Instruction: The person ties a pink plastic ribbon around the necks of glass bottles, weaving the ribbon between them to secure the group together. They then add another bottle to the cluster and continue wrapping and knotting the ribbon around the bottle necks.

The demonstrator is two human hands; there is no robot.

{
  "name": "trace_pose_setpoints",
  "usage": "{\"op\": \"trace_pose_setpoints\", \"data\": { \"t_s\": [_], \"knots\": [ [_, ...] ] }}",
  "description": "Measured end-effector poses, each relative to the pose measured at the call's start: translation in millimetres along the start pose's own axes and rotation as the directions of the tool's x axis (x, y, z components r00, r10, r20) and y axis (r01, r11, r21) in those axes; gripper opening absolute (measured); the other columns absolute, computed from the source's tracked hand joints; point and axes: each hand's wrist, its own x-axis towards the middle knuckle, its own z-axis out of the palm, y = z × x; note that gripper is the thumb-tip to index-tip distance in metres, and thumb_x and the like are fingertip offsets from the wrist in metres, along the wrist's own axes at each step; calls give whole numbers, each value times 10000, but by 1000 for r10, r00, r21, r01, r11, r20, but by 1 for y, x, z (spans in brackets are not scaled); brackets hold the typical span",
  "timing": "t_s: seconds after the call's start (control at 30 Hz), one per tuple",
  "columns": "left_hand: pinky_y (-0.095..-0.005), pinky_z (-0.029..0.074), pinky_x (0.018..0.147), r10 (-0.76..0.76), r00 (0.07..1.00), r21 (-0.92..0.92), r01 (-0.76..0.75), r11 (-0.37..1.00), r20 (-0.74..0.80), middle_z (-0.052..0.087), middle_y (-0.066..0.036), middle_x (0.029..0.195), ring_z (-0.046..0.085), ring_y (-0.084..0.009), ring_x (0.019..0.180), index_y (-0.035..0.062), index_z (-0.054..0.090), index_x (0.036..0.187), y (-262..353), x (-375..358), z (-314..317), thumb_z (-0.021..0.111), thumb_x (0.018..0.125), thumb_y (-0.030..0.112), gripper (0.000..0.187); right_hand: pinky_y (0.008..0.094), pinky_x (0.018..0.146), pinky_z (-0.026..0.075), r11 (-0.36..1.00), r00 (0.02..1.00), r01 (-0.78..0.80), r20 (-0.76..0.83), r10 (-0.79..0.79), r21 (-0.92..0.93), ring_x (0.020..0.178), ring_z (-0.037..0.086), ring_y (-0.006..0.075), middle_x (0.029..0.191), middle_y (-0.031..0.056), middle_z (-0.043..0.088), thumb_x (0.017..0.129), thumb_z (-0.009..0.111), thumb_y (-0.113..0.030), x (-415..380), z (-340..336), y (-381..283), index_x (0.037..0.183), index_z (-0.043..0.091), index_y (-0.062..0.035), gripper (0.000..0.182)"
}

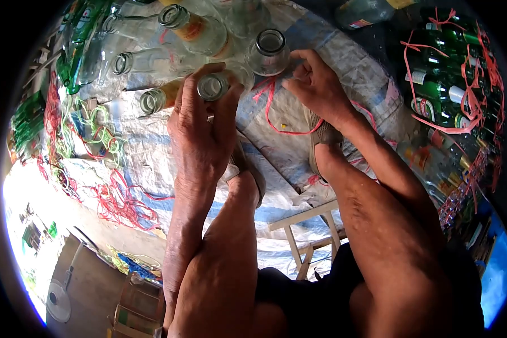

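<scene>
Glass bottle [213, 86], clear and empty, stands upright on the woven plastic sheet [152, 141] in front of me, its open mouth facing up toward my eyes. My left hand [200, 121] is wrapped around its neck and shoulder, fingers and thumb closed on the glass just below the rim. I judge it stiff, smooth and likely slippery, moderately heavy for its size, and breakable if it knocks against its neighbours, so the neck, where my fingers close fully round, seems the surest place to hold. Just beside it on the right stands a second clear bottle [269, 52], also upright and open. My right hand [315, 84] rests at its base with fingers curled, pinching what looks like a red plastic strap [270, 115] that trails across the sheet; I cannot tell whether that hand also touches the glass. Behind and to the left, more clear bottles [152, 62] lie or lean close together, leaving little room that way. Loose red and green straps [112, 197] are scattered on the left. Bundled green bottles [439, 96] tied with red strap crowd the right edge. My sandalled feet [248, 174] sit below the bottles, and the open sheet between them offers the freest space.
</scene>
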Motion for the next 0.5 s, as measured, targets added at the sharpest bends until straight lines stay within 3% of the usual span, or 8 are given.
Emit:
{"op": "trace_pose_setpoints", "data": {
  "t_s": [0.2,0.23,0.33,0.37,0.47,0.5],
  "knots": [
    [-342,589,704,9,1000,24,-9,1000,5,705,-153,1121,737,-275,859,52,643,1255,0,-2,-1,753,944,124,338,352,767,542,996,1000,-3,-25,5,86,838,614,199,988,87,599,841,782,-173,-1,-3,-7,1359,564,-40,578],
    [-264,571,810,-3,1000,25,3,1000,9,742,-69,1050,702,-121,939,39,657,1280,2,-3,-2,689,987,36,294,327,759,537,995,997,56,-54,-52,87,821,610,181,956,73,598,865,760,-94,1,-3,-4,1344,569,-33,519],
    [-286,577,826,73,997,114,-73,991,7,743,-102,1068,716,-154,974,39,655,1274,6,-3,-4,704,966,25,312,296,748,529,986,998,58,-36,-53,157,801,610,165,914,62,599,891,729,-41,5,-11,-4,1328,574,-25,464],
    [-300,584,814,28,1000,45,-28,999,-5,734,-118,1094,725,-185,976,39,646,1280,4,-5,-2,714,957,29,330,280,729,521,988,995,82,-70,-73,130,793,604,147,890,54,603,913,702,-4,7,-14,-12,1296,589,-14,399],
    [-315,586,798,94,996,108,-94,990,3,697,-159,1185,728,-249,998,35,633,1287,4,-2,-5,740,932,50,371,279,714,514,988,986,141,-100,-134,70,781,593,132,906,52,612,921,701,-10,8,-28,-28,1274,608,-14,365],
    [-327,586,796,99,995,116,-100,988,17,685,-169,1210,728,-264,1012,37,626,1295,5,-2,-7,752,919,57,397,266,699,503,988,992,71,-112,-55,140,770,577,116,908,44,613,933,692,-6,8,-31,-37,1248,628,-12,321]
  ]
}}
